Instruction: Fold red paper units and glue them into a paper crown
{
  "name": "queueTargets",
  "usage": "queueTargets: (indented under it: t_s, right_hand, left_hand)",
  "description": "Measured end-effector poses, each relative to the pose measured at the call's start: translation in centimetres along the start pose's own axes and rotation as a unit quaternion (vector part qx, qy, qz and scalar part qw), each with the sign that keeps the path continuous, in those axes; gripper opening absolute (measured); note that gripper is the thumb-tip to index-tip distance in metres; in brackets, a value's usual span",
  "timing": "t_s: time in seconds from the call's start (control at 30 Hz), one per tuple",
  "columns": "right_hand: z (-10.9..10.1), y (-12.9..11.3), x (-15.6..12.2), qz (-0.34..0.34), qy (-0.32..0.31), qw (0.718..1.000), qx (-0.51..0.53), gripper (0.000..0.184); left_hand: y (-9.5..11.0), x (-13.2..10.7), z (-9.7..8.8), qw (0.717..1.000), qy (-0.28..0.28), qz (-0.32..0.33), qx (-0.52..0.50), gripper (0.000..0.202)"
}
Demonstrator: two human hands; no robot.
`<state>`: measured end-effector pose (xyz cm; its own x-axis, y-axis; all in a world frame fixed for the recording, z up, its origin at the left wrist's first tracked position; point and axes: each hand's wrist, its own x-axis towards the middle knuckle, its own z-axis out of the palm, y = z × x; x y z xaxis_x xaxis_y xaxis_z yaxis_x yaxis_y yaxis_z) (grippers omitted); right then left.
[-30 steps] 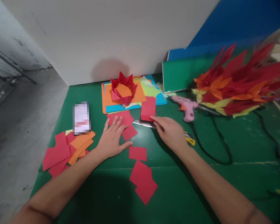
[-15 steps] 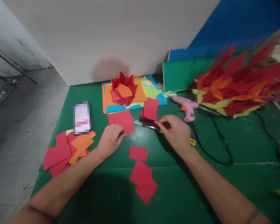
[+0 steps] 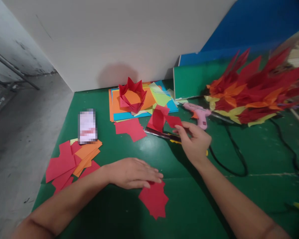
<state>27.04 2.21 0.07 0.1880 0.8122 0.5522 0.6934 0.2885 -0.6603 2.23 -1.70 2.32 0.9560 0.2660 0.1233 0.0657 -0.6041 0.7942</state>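
My right hand [image 3: 194,141] pinches a curled red paper strip [image 3: 161,119] and lifts it above a metal blade or scissors [image 3: 159,133] lying on the green table [image 3: 251,166]. My left hand [image 3: 133,172] lies flat, fingers stretched out, on the top of a pile of red paper squares [image 3: 154,199] near the front. More red squares [image 3: 131,127] lie between the hands and a folded red paper crown [image 3: 132,94].
A stack of orange, blue and yellow sheets [image 3: 139,103] lies at the back. A phone [image 3: 87,126] and red and orange pieces [image 3: 72,159] sit on the left. A pink glue gun [image 3: 199,114] with black cord and a red-orange paper flame bunch [image 3: 254,89] occupy the right.
My left hand left the upper red squares and came toward me onto the lower pile. My right hand raised the red piece, which now curls.
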Motion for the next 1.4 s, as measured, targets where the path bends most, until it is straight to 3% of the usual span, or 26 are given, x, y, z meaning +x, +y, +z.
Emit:
queueTargets:
  t_s: [0.07, 0.13, 0.2, 0.27, 0.33, 0.4, 0.5, 0.67, 0.8, 0.9, 1.0, 1.23, 1.4]
  right_hand:
    - [-0.3, -0.3, -0.2, -0.037, 0.011, 0.999, 0.027, 0.010]
    - [-0.7, -0.8, -0.4, -0.117, -0.021, 0.992, 0.034, 0.015]
    - [-0.8, -1.2, -0.6, -0.226, -0.099, 0.969, 0.029, 0.020]
    - [-0.7, -1.6, -0.9, -0.323, -0.176, 0.929, 0.030, 0.022]
    - [-0.3, -1.9, -1.3, -0.379, -0.222, 0.897, 0.052, 0.023]
    - [0.3, -2.2, -1.5, -0.382, -0.249, 0.886, 0.086, 0.024]
    - [0.9, -2.8, -1.6, -0.319, -0.275, 0.897, 0.132, 0.020]
    - [1.4, -3.6, -1.6, -0.146, -0.294, 0.930, 0.165, 0.011]
    - [1.8, -4.0, -2.1, 0.005, -0.363, 0.901, 0.236, 0.019]
    - [2.1, -4.0, -2.5, 0.094, -0.378, 0.884, 0.259, 0.024]
    - [2.2, -3.9, -2.6, 0.139, -0.372, 0.876, 0.275, 0.025]
    - [2.1, -4.4, -2.3, 0.233, -0.372, 0.838, 0.324, 0.036]
    - [2.1, -4.6, -2.0, 0.231, -0.394, 0.833, 0.312, 0.028]
  left_hand:
    - [0.0, 0.0, 0.1, 0.997, 0.052, -0.017, -0.045, 0.035]
    - [-0.5, 0.0, 0.2, 0.978, 0.159, -0.069, -0.117, 0.041]
    - [-1.5, 0.1, 0.4, 0.921, 0.287, -0.125, -0.232, 0.060]
    - [-2.5, 0.2, 0.4, 0.859, 0.372, -0.130, -0.326, 0.075]
    - [-3.1, 0.3, 0.2, 0.814, 0.430, -0.171, -0.351, 0.068]
    - [-3.2, 0.3, 0.0, 0.790, 0.464, -0.210, -0.342, 0.058]
    - [-2.8, 0.4, -0.1, 0.785, 0.469, -0.236, -0.329, 0.050]
    - [-2.2, 0.6, -0.1, 0.797, 0.450, -0.248, -0.317, 0.048]
    - [-2.3, 0.6, 0.0, 0.810, 0.438, -0.216, -0.323, 0.052]
    - [-2.6, 0.5, 0.4, 0.815, 0.424, -0.180, -0.351, 0.058]
    - [-2.8, 0.6, 0.8, 0.811, 0.411, -0.198, -0.366, 0.058]
    - [-3.1, 1.0, 1.2, 0.806, 0.448, -0.204, -0.329, 0.047]
    - [-3.1, 1.0, 1.1, 0.813, 0.446, -0.202, -0.315, 0.048]
